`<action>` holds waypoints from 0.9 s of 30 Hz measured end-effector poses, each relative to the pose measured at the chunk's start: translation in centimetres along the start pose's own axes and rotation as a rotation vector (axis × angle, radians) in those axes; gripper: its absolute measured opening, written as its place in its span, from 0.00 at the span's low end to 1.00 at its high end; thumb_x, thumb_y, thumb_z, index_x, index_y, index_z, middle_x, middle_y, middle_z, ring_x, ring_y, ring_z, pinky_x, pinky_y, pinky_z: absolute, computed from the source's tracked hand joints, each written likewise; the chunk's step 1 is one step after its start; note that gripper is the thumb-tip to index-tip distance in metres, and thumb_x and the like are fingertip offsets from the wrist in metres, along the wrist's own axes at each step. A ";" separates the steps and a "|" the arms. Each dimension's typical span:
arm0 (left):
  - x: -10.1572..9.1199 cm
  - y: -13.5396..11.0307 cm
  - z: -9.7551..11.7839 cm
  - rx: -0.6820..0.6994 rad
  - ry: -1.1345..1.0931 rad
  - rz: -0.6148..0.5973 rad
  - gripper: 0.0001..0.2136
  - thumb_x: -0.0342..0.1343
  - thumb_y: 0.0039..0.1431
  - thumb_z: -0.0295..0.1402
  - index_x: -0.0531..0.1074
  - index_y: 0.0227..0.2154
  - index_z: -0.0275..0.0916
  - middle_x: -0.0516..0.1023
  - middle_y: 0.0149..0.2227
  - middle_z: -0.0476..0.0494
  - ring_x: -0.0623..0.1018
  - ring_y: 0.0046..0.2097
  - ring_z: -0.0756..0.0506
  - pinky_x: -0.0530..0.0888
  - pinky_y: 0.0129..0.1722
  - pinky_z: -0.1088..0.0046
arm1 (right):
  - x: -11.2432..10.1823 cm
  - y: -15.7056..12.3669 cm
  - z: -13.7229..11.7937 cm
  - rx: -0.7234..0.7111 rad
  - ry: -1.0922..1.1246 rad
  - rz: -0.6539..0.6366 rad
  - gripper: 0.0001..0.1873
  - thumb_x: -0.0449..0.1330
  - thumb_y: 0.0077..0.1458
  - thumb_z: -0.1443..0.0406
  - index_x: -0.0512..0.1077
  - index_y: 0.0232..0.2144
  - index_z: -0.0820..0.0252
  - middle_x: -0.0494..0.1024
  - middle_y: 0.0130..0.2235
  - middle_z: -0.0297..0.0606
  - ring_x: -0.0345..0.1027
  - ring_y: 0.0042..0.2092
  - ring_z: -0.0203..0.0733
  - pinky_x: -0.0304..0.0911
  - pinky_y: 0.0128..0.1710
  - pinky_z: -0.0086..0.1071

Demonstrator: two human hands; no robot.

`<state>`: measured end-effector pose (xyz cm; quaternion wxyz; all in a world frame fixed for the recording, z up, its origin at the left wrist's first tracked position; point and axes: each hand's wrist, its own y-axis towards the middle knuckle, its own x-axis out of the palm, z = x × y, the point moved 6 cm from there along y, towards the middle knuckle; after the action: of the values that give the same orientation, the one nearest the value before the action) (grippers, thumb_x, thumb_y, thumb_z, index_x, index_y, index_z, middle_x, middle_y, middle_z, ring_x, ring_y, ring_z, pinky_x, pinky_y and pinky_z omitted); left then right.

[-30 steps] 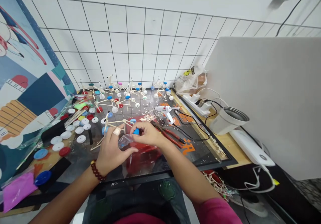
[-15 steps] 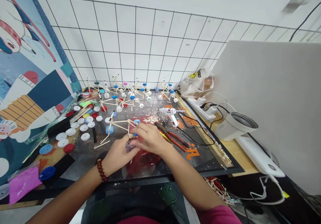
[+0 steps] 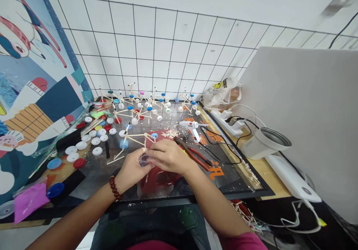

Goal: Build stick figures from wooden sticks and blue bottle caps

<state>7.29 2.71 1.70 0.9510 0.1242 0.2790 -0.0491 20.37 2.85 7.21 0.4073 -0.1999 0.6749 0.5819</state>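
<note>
Both hands meet over the front of the dark work board (image 3: 123,188). My left hand (image 3: 132,169) is closed around a small see-through plastic piece (image 3: 143,161) with a bluish tint; its exact kind cannot be made out. Bent fingers of my right hand (image 3: 169,156) pinch at the same piece from the right, hiding part of it. Just beyond them stands a frame of thin wooden sticks (image 3: 135,136) with blue bottle-cap wheels (image 3: 123,144). Loose sticks (image 3: 115,160) lie left of the hands.
A white glue gun (image 3: 191,127) and red-handled pliers (image 3: 197,158) lie to the right. White caps (image 3: 81,145) spread over the left side, near a pink packet (image 3: 31,201). Several stick-and-cap models (image 3: 148,104) line the back. A power strip (image 3: 228,123) and white can (image 3: 261,143) flank the board.
My right hand's fingers have closed in slightly over the plastic piece, which shows a little more between the hands. The whole view has shifted slightly.
</note>
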 end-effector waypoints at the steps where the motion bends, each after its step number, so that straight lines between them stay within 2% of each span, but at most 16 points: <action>1: 0.0 0.0 0.0 0.004 0.008 -0.001 0.07 0.61 0.52 0.31 0.73 0.34 0.37 0.79 0.31 0.48 0.75 0.32 0.47 0.72 0.32 0.71 | 0.2 -0.1 -0.1 -0.009 -0.007 -0.001 0.11 0.55 0.67 0.61 0.72 0.47 0.59 0.80 0.36 0.41 0.72 0.36 0.40 0.64 0.37 0.34; 4: 0.0 0.0 0.2 0.029 0.051 -0.010 0.07 0.60 0.51 0.29 0.73 0.35 0.38 0.79 0.33 0.48 0.76 0.33 0.46 0.72 0.35 0.70 | 0.5 -0.5 0.2 0.038 0.001 0.008 0.13 0.55 0.68 0.59 0.72 0.48 0.60 0.80 0.32 0.38 0.72 0.32 0.39 0.63 0.33 0.33; 8: -0.1 0.0 0.8 0.078 0.144 0.007 0.04 0.59 0.48 0.27 0.71 0.29 0.39 0.77 0.28 0.50 0.74 0.30 0.47 0.69 0.32 0.72 | 0.9 -0.6 0.2 0.054 0.131 -0.061 0.15 0.57 0.66 0.54 0.73 0.40 0.60 0.80 0.31 0.39 0.73 0.31 0.38 0.62 0.32 0.31; 10: -0.2 0.0 1.0 0.103 0.144 0.015 0.04 0.59 0.47 0.27 0.69 0.26 0.40 0.75 0.26 0.51 0.73 0.29 0.47 0.68 0.30 0.72 | 1.0 -0.4 -0.1 0.038 0.234 -0.127 0.13 0.57 0.66 0.57 0.74 0.41 0.60 0.81 0.36 0.40 0.75 0.35 0.38 0.64 0.34 0.30; 13: -0.2 0.1 0.8 0.104 0.137 0.012 0.05 0.59 0.48 0.28 0.67 0.24 0.40 0.74 0.25 0.52 0.73 0.28 0.47 0.67 0.29 0.73 | 0.8 0.0 -0.3 0.069 0.339 -0.184 0.11 0.55 0.64 0.66 0.74 0.46 0.59 0.82 0.41 0.42 0.75 0.39 0.40 0.67 0.40 0.32; 16: -0.1 0.0 0.6 0.104 0.137 0.000 0.03 0.59 0.50 0.27 0.72 0.29 0.39 0.78 0.29 0.49 0.76 0.32 0.46 0.70 0.33 0.71 | 0.7 0.0 0.1 0.164 0.378 -0.201 0.15 0.54 0.62 0.70 0.72 0.50 0.60 0.82 0.37 0.39 0.74 0.35 0.39 0.67 0.37 0.31; 19: 0.1 -0.1 0.8 0.125 0.131 -0.025 0.08 0.59 0.50 0.26 0.74 0.34 0.40 0.80 0.34 0.47 0.78 0.35 0.45 0.71 0.37 0.70 | 0.7 -0.2 0.8 0.254 0.426 -0.171 0.11 0.58 0.63 0.66 0.72 0.47 0.61 0.80 0.31 0.36 0.71 0.30 0.37 0.65 0.33 0.28; 21: 0.1 -0.2 0.9 0.129 0.142 -0.029 0.04 0.60 0.50 0.27 0.72 0.30 0.40 0.79 0.31 0.49 0.76 0.33 0.46 0.70 0.35 0.71 | 0.7 -0.3 1.0 0.244 0.438 -0.140 0.06 0.58 0.64 0.65 0.74 0.40 0.60 0.79 0.32 0.36 0.71 0.32 0.37 0.65 0.35 0.28; 23: 0.0 -0.2 1.0 0.127 0.130 -0.031 0.03 0.60 0.50 0.28 0.71 0.28 0.40 0.77 0.28 0.51 0.74 0.31 0.47 0.69 0.33 0.72 | 0.5 -0.3 1.1 0.213 0.429 -0.126 0.08 0.57 0.65 0.64 0.76 0.37 0.60 0.78 0.35 0.39 0.72 0.36 0.37 0.65 0.37 0.29; 27: 0.0 -0.1 0.7 0.086 0.022 -0.044 0.03 0.58 0.51 0.30 0.69 0.27 0.39 0.74 0.27 0.53 0.72 0.30 0.49 0.68 0.31 0.74 | 0.5 -0.1 0.9 0.188 0.370 -0.178 0.12 0.58 0.64 0.62 0.78 0.44 0.60 0.77 0.37 0.40 0.71 0.37 0.38 0.65 0.37 0.30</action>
<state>7.67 2.41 2.22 0.9404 0.1592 0.2897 -0.0804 20.45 3.76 6.72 0.3430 -0.3232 0.7692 0.4315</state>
